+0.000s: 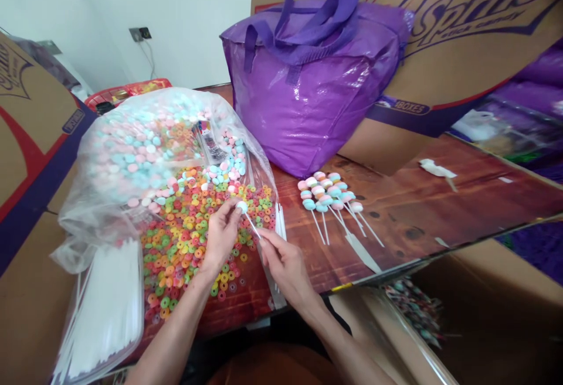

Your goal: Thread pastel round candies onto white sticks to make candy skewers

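Observation:
My left hand (221, 234) pinches a pale round candy (241, 205) above a heap of small coloured ring candies (193, 227). A thin white stick (252, 227) runs from that candy down to my right hand (284, 265), whose fingers are pinched on the stick's lower end. The rings spill from an open clear plastic bag (145, 150) that also holds pastel disc candies. To the right, several finished candy sticks (329, 197) lie side by side on the brown wooden table (417, 209).
A pack of white sticks (108, 309) lies at the lower left. A purple tote bag (308, 80) stands behind the table's middle. Cardboard boxes (461, 33) surround the table. A scrap of white paper (435, 168) lies at the right.

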A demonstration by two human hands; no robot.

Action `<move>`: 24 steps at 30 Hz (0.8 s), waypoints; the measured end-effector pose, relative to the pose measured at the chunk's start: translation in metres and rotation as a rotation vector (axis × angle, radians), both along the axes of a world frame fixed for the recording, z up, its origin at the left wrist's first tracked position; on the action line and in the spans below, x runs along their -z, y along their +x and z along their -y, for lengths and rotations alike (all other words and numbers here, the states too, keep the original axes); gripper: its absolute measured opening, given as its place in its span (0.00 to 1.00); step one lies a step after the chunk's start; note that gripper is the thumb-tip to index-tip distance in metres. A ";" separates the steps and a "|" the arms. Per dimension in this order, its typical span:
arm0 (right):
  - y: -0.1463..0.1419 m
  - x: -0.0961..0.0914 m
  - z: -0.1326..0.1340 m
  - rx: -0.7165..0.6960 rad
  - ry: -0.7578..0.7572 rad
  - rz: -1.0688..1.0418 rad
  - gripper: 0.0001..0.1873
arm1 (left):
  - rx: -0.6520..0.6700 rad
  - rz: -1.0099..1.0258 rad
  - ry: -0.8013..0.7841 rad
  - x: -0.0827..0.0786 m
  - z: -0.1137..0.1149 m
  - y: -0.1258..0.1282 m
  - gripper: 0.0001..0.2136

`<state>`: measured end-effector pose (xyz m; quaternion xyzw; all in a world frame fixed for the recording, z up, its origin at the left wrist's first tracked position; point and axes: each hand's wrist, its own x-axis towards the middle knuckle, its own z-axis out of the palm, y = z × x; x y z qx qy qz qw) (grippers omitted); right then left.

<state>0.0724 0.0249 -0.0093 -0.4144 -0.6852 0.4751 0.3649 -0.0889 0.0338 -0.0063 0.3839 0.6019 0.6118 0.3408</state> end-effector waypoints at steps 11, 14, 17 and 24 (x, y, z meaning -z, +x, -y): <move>-0.004 -0.003 0.000 -0.003 -0.098 -0.020 0.20 | -0.073 -0.380 0.058 0.007 0.011 0.007 0.11; -0.010 -0.001 0.003 -0.001 -0.190 -0.098 0.21 | -0.116 -0.538 0.069 0.005 0.017 0.011 0.10; -0.016 -0.002 0.006 0.024 -0.238 -0.152 0.21 | -0.135 -0.574 0.029 0.006 0.022 0.014 0.11; -0.026 -0.001 0.001 0.039 -0.202 -0.177 0.16 | -0.132 -0.534 -0.034 0.013 0.036 0.026 0.12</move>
